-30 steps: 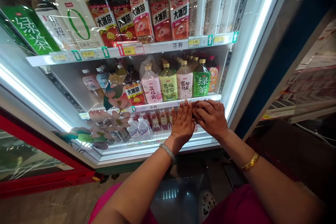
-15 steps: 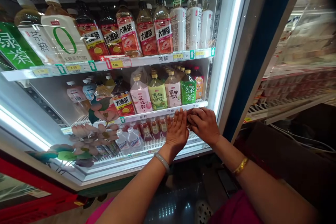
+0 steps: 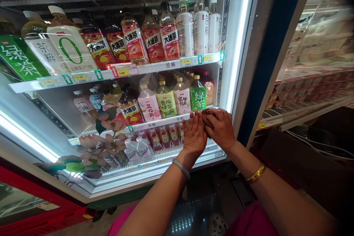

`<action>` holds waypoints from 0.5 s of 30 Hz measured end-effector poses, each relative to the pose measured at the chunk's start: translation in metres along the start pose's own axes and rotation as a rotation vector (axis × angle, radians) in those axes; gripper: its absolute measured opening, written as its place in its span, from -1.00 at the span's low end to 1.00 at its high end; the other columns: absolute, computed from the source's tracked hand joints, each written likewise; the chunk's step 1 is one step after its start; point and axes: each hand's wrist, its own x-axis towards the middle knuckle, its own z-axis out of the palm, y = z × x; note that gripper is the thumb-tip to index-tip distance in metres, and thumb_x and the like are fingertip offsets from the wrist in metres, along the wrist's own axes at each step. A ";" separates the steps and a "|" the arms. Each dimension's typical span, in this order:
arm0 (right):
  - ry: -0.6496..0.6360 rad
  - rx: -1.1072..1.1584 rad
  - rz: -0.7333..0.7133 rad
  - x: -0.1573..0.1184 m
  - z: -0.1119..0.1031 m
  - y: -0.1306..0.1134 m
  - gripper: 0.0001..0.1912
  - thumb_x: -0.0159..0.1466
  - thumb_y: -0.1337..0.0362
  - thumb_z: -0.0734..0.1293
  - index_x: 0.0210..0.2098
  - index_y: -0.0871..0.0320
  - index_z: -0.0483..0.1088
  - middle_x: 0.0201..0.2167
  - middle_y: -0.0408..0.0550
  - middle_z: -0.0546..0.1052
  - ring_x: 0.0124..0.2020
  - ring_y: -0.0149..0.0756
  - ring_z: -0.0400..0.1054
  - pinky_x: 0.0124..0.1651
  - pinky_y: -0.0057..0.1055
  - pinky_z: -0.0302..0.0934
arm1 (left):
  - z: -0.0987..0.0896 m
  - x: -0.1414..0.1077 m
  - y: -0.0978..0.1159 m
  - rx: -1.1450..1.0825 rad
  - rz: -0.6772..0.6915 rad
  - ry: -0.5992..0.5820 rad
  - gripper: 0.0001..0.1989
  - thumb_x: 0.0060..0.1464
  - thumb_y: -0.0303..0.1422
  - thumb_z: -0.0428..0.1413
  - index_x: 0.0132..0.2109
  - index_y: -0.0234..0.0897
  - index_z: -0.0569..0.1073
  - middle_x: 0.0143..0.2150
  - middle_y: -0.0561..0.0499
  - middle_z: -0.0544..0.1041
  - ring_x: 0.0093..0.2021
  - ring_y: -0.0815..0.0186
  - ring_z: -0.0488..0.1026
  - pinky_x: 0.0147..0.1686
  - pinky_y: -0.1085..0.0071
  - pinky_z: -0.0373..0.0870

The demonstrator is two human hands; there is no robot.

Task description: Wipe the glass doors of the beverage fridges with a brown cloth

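My left hand [image 3: 194,134] lies flat with its fingers stretched out against the glass door [image 3: 177,156] of a lit drinks fridge. Close beside it, my right hand [image 3: 222,128] is closed on a dark brown cloth [image 3: 208,118] and presses it to the glass. Most of the cloth is hidden by my fingers. Behind the pane, just above my hands, stand a green tea bottle [image 3: 198,94] and a pink-labelled bottle [image 3: 181,97].
A flower decal [image 3: 95,147] covers the glass at lower left. Bottles fill the fridge's upper shelf [image 3: 155,67]. To the right are a dark blue post [image 3: 265,51] and another shelf with white cables [image 3: 318,145]. A red cabinet [image 3: 41,199] stands at lower left.
Both hands have shifted slightly right across the glass, the cloth still under my right hand. The camera view has also moved a little.
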 end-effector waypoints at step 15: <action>0.068 0.077 0.065 0.033 0.004 -0.028 -0.82 0.21 0.31 0.39 -0.17 0.05 0.48 0.02 0.00 0.54 0.07 -0.06 0.33 0.14 -0.10 0.19 | -0.044 0.023 -0.025 0.012 -0.107 -0.049 -0.25 0.31 -0.44 -0.06 0.54 -0.31 -0.15 0.57 -0.20 -0.09 0.57 0.08 -0.29 0.46 -0.21 -0.44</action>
